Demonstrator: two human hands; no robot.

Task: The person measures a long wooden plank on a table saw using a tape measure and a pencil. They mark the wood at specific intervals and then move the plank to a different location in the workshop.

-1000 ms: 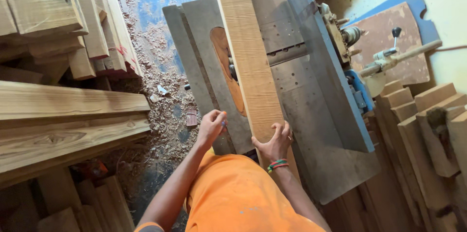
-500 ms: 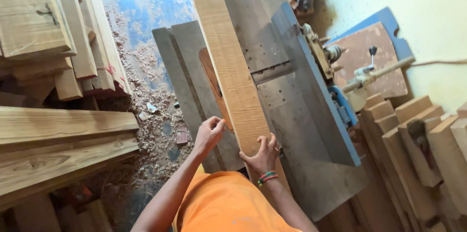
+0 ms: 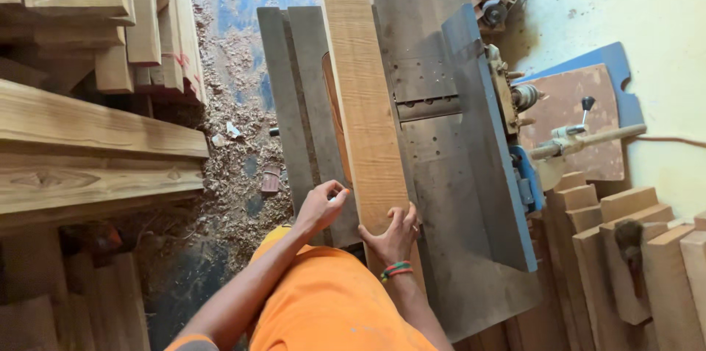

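Nearest the camera, the person in an orange shirt has both hands on the near end of a long pale wooden plank (image 3: pixel 364 101) with rippled grain. The right hand (image 3: pixel 393 232), a coloured band at its wrist, lies flat with fingers spread on the plank's top face, pressing rather than gripping. The left hand (image 3: pixel 321 206) sits at the plank's near left edge, fingers curled loosely against it, not closed round it. The plank lies lengthwise on the grey metal tabletop (image 3: pixel 471 277) of a woodworking machine and runs from the hands away to the far side, so the whole board lies beyond them. To feed it well, I judge, keep steady downward pressure, hold it straight along the blue-grey upright fence (image 3: pixel 485 152) to its right, and keep the fingers on top. Farther left, wood shavings (image 3: pixel 235 167) cover the floor beside stacked timber beams (image 3: pixel 95 145).
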